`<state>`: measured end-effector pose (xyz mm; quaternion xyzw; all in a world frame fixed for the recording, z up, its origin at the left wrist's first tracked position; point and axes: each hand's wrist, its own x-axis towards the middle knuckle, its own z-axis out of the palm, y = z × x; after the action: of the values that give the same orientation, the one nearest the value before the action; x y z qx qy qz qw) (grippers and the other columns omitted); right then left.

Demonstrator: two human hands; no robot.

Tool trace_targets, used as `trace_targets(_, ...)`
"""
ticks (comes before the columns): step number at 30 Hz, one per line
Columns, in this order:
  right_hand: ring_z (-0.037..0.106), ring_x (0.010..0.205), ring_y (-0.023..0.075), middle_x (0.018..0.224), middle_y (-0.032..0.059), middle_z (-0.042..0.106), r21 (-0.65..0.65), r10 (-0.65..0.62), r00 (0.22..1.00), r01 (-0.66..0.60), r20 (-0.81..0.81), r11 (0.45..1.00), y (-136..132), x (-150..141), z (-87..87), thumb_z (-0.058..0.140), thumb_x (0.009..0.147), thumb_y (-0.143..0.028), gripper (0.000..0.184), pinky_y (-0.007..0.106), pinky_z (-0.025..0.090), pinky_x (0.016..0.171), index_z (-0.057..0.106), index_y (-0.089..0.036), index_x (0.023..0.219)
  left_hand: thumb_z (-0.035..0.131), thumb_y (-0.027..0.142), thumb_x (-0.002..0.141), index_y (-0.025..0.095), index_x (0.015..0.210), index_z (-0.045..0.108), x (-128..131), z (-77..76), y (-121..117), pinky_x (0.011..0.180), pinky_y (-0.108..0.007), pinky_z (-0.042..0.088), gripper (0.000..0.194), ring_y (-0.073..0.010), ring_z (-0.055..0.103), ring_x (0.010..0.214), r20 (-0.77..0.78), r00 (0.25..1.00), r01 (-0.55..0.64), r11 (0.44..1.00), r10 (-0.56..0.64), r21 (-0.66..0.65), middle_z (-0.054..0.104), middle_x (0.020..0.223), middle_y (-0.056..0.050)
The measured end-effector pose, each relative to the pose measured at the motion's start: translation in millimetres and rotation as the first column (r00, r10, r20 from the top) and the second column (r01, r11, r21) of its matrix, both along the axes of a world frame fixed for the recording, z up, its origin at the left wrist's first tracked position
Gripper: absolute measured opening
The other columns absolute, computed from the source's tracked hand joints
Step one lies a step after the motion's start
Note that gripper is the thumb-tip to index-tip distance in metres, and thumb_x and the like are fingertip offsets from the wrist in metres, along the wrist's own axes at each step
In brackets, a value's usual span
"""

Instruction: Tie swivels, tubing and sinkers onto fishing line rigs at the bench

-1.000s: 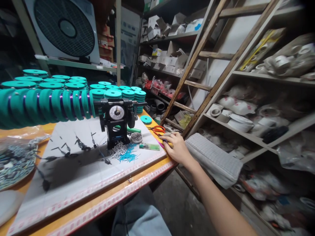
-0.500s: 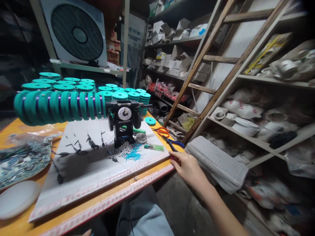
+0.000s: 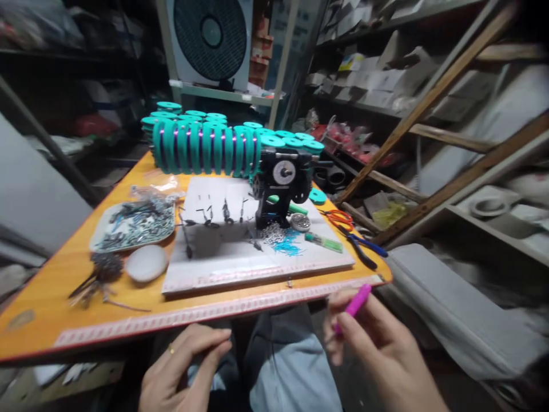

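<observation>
My right hand (image 3: pixel 377 343) is closed around a short magenta stick (image 3: pixel 357 303), in front of the table's front right corner; its exact kind is unclear. My left hand (image 3: pixel 184 366), a ring on one finger, hovers over my lap with thumb and fingertips pinched together. Whatever lies between those fingertips is too small to see. Ahead, on a white board (image 3: pixel 223 269), stands a black device (image 3: pixel 274 197) with a white dial, beside a row of teal spools (image 3: pixel 206 149) wound in purple. Silver beads (image 3: pixel 272 233) and thin blue pieces (image 3: pixel 289 245) lie at its foot.
Pliers with blue handles (image 3: pixel 362 252) and orange-handled scissors (image 3: pixel 338 219) lie on the right. On the left are a tray of small parts (image 3: pixel 96 240), a white dish (image 3: pixel 146 263) and a dark bundle (image 3: pixel 107 268). A wooden ladder (image 3: pixel 454 137) leans by the shelves.
My right hand has drawn back from the table corner and now shows the magenta stick. My left hand has risen into view, pinched. The view has swung left.
</observation>
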<state>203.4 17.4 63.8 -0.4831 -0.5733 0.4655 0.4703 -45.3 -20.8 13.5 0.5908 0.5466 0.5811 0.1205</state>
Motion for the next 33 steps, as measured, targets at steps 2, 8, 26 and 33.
trace_targets(2,0.073,0.073,0.0171,0.081,0.0020,0.070,-0.092,0.079,0.945,-0.114,-0.316,0.989,-6.7,-39.0,-7.8,0.058,0.098,-0.040,0.015,0.026,0.061,0.064,0.061,-0.025,0.097,0.072,0.013,0.080,0.027,0.083,0.074,-3.8,2.7,-0.6,0.064,-0.015,0.057,0.015,-0.0118,0.071,0.067,0.009,1.000,0.001,0.999,-0.001,-0.033,0.075,0.077,0.005)
trace_targets(8,0.076,0.084,0.0132,0.091,-0.0042,0.069,-0.027,0.114,0.796,-0.161,-0.594,0.987,-2.9,-99.5,-25.8,0.074,0.088,-0.013,0.022,0.021,0.062,0.075,0.062,-0.028,0.099,0.073,0.013,0.081,0.029,0.080,0.074,-7.2,6.3,-4.0,0.059,-0.011,0.054,0.016,-0.0094,0.068,0.063,0.284,0.958,0.065,0.988,-0.023,-0.140,0.071,0.072,0.006)
trace_targets(26,0.073,0.076,0.0146,0.088,-0.0004,0.066,0.000,-0.002,0.886,0.002,-0.464,1.000,-17.4,-117.1,-27.6,0.066,0.094,-0.022,0.011,0.026,0.065,0.068,0.060,-0.028,0.100,0.069,0.025,0.090,0.027,0.085,0.073,-5.6,-6.0,-13.7,0.066,-0.023,0.054,0.007,-0.0143,0.068,0.069,0.699,0.704,0.311,0.939,-0.126,-0.144,0.065,0.074,0.001)
trace_targets(33,0.075,0.077,0.0156,0.090,0.0003,0.069,0.011,0.043,0.881,-0.043,-0.471,0.999,-19.4,-120.6,-22.0,0.064,0.095,-0.022,0.009,0.025,0.065,0.065,0.060,-0.028,0.100,0.068,0.025,0.090,0.027,0.084,0.072,-6.2,-4.9,-13.1,0.066,-0.022,0.053,0.007,-0.0171,0.072,0.075,0.679,0.725,0.301,0.939,-0.112,-0.167,0.062,0.075,0.002)
